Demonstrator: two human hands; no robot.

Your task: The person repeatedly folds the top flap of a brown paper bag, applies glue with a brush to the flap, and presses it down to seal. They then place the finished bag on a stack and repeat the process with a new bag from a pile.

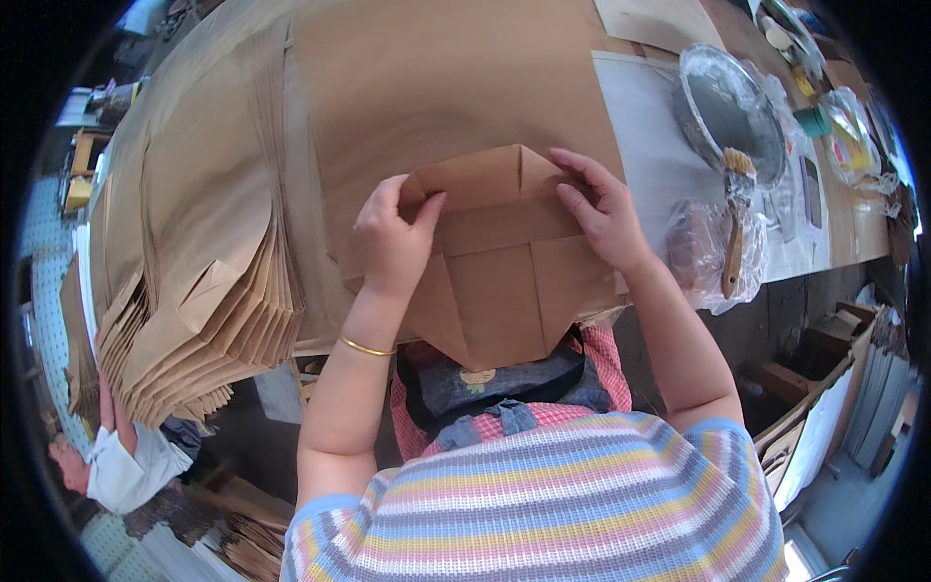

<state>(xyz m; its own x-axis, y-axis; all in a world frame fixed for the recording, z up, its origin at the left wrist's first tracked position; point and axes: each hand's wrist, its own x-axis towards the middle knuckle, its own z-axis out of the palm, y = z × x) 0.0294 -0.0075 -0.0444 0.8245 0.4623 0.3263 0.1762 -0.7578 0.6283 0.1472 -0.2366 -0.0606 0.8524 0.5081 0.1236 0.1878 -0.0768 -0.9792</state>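
A brown kraft paper bag (495, 296) lies before me at the table's near edge, its folded bottom facing up. One flap stands raised along the far side, with a crease near its middle. At the flap's left end my left hand (400, 231) pinches the paper between thumb and fingers. My right hand (603, 206) has its thumb and fingers closed about the flap's right end. The bag's near end reaches past the table edge, over my lap. Under it and beyond spreads more flat brown paper (436, 78).
To the left rises a fanned stack of folded paper bags (213, 320). On the right are a grey bucket (732, 116), a wooden-handled brush (734, 233) and a clear plastic bag (693, 242). Another person (136, 466) is at the far left. A wooden crate (805, 378) stands lower right.
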